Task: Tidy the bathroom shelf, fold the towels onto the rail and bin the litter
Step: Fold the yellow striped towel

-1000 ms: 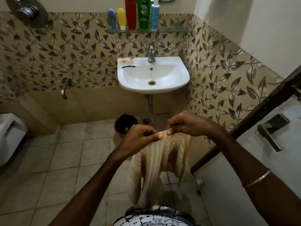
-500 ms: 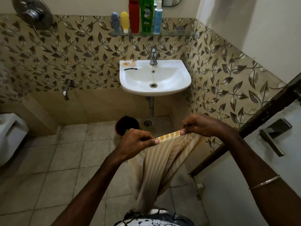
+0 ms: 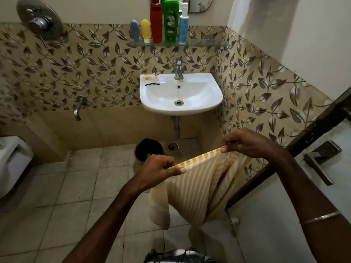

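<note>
Your two hands hold the yellow-striped towel (image 3: 199, 186) stretched by its top edge in front of you: your left hand (image 3: 157, 169) pinches one corner, your right hand (image 3: 245, 143) pinches the other, and the cloth hangs down over the tiled floor (image 3: 57, 196). Beyond them a dark bin (image 3: 148, 150) stands under the white sink (image 3: 180, 93), whose rim carries small wrappers (image 3: 151, 78). Farthest off, bottles (image 3: 163, 21) stand upright on the glass shelf (image 3: 205, 43)
</note>
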Demonstrator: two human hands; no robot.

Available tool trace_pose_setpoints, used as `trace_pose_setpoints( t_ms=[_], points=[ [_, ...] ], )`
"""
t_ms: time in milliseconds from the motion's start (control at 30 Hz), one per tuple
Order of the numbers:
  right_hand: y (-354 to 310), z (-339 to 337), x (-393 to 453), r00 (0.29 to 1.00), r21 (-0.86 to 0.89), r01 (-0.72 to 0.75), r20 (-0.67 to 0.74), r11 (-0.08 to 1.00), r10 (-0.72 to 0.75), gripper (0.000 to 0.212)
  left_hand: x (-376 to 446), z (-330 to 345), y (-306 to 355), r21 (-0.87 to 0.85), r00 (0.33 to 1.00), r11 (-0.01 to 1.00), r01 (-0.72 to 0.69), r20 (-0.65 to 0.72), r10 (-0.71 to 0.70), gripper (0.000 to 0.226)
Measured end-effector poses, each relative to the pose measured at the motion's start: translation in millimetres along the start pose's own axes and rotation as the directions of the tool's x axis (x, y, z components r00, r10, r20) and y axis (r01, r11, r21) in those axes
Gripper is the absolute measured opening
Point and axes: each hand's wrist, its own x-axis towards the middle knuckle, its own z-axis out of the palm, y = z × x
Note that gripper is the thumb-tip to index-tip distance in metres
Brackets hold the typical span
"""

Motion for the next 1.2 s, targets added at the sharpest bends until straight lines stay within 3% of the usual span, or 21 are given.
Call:
trace_pose_setpoints(
  t_ms=[167, 300, 333, 433, 567, 867, 1000, 1033, 1133, 1200],
  points=[
    [3.3, 4.5, -0.7, 0.996, -0.048, -0.071, 0.043, 0.996, 0.073, 0.011, 0.3, -4.9, 4.6, -0.035, 0.999, 0.999, -0.016, -0.028, 0.015, 0.04],
    [-36.7, 36.4, 0.9, 0.98, 0.18, 0.093, 0.157, 0.979, -0.122, 0.056, 9.3, -0.5, 22.0, -0.09, 0.994, 0.99, -0.105, -0.018, 0.104, 0.035],
    [-46.7, 44.7, 2.7, 0.967, 0.209, 0.142, 0.181, 0.968, -0.181, 0.055, 11.6, 0.9, 26.2, -0.074, 0.992, 0.989, -0.127, 0.003, 0.128, 0.036],
    [-60.8, 55.8, 9.2, 0.956, 0.206, 0.216, 0.154, 0.954, -0.249, 0.023, 14.7, 1.3, 29.4, -0.012, 0.99, 0.991, -0.131, 0.044, 0.132, 0.037],
    [-45.4, 43.9, 12.1, 0.974, 0.198, 0.187, 0.092, 0.962, -0.209, 0.015, 8.8, -2.1, 17.4, -0.028, 0.999, 0.999, -0.041, -0.007, 0.041, 0.025],
    [-7.3, 29.7, 13.2, 0.998, 0.125, 0.055, 0.015, 0.991, -0.058, 0.028, -3.5, -6.6, 14.4, -0.021, 1.0, 1.0, 0.008, -0.018, -0.009, 0.023],
    [-10.2, 38.1, 17.3, 0.997, 0.002, 0.011, 0.072, 1.0, -0.011, 0.017, -0.8, -10.0, 13.4, 0.006, 0.997, 0.999, 0.037, 0.06, -0.037, 0.023],
    [-17.2, 43.6, 18.3, 0.991, 0.017, 0.032, 0.131, 0.999, -0.034, 0.018, 0.9, -8.9, 15.2, 0.012, 0.998, 0.999, 0.029, 0.062, -0.03, 0.022],
    [-46.7, 64.7, 21.2, 0.948, 0.144, 0.143, 0.265, 0.979, -0.177, 0.047, 7.1, -5.2, 23.6, 0.007, 0.999, 1.0, -0.01, 0.048, 0.01, 0.017],
    [-56.5, 75.4, 23.9, 0.933, 0.16, 0.21, 0.262, 0.965, -0.247, 0.032, 8.5, -5.7, 26.1, 0.018, 0.998, 1.0, -0.013, 0.066, 0.012, 0.018]
  ],
)
